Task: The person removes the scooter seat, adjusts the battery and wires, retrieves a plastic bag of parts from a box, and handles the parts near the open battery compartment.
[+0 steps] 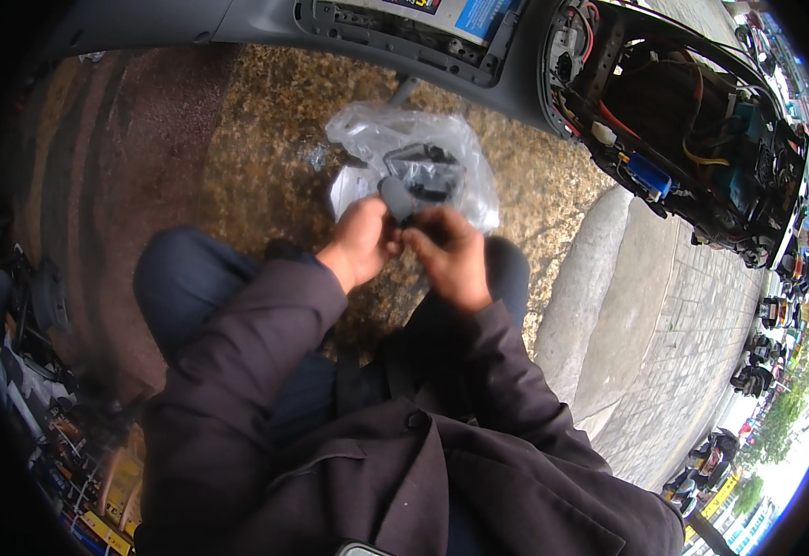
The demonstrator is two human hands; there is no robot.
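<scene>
the person's left hand (360, 239) and right hand (451, 255) meet above the knees, fingers curled together around a small dark grey part (397, 199), rounded and smooth like moulded plastic. both hands are clamped on it, the left at its near side, the right just beside. directly behind it lies a crinkled clear plastic bag (460, 162) on the ground, glossy and creased, with black, angular plastic pieces (427, 171) showing through its film. the ground (265, 148) under the bag is speckled, gritty brown stone, wet-looking. to the right runs a smooth pale curb (590, 278). above, an opened grey scooter body (682, 120) shows tangled red and yellow wires and a blue block. the sleeves are soft dark purple cloth.
</scene>
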